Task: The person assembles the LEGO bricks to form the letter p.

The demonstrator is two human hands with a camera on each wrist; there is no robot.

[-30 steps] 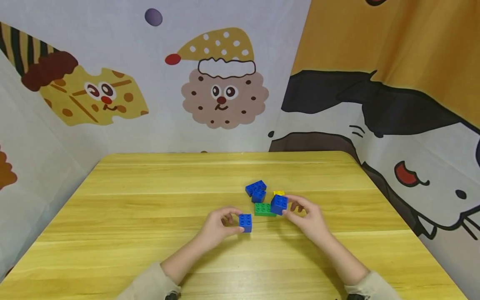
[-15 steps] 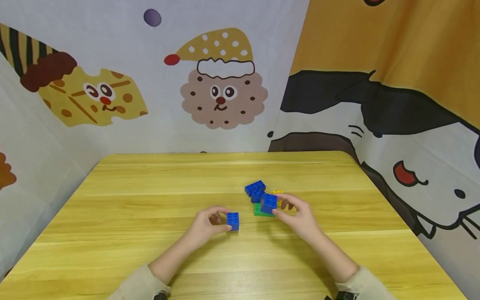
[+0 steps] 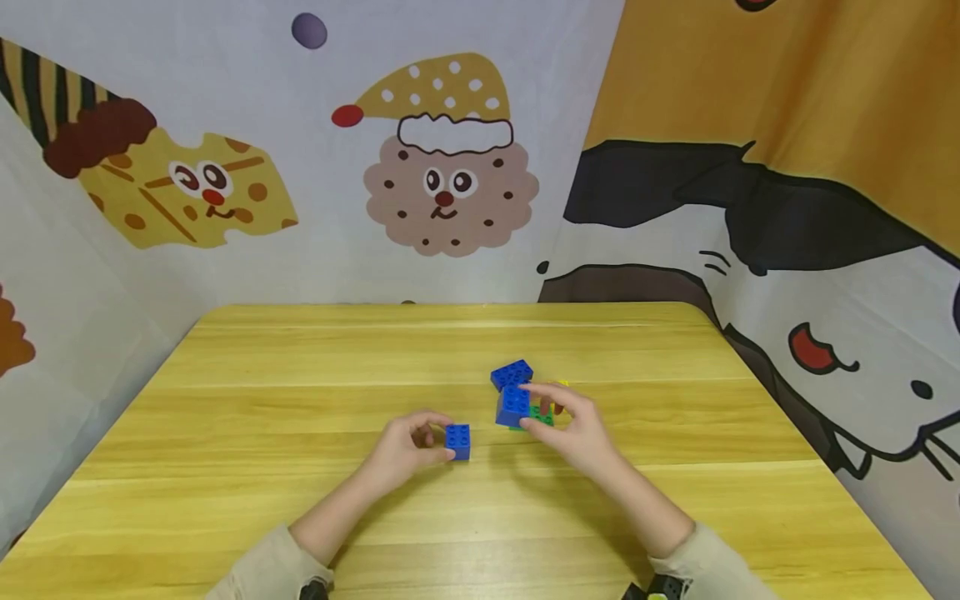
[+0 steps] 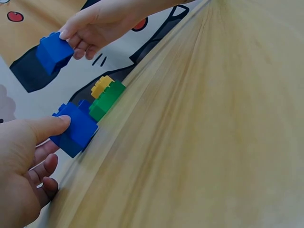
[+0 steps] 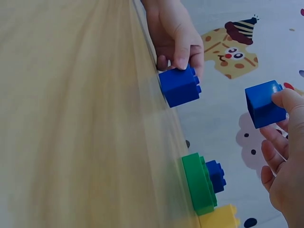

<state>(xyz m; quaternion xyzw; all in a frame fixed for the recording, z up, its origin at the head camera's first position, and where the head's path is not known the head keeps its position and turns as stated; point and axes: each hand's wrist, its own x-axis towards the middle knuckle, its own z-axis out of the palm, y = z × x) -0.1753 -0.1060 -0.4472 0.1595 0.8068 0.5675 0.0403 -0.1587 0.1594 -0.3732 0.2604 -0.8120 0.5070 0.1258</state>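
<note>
My left hand (image 3: pixel 401 450) pinches a blue building brick (image 3: pixel 458 442) between thumb and fingers, low over the wooden table; I cannot tell whether it touches the wood. To its right, my right hand (image 3: pixel 573 425) grips a second blue brick (image 3: pixel 513 406) by its side, raised above the tabletop. In the right wrist view this brick (image 5: pixel 265 103) is clearly in the air, its studs facing away from the table. Behind it lie a green brick (image 3: pixel 542 416), partly hidden, and a yellow brick (image 3: pixel 561 385), mostly covered by the right fingers.
Another blue brick (image 3: pixel 512 374) lies at the back of the group. A smaller blue brick (image 5: pixel 216 175) shows beside the green one in the right wrist view. The wooden table (image 3: pixel 300 358) ends at a cartoon-printed cloth (image 3: pixel 450 275) behind.
Both hands have moved left, each with its blue brick. The right hand's brick has passed across the green brick and now covers the small blue brick behind it in the head view.
</note>
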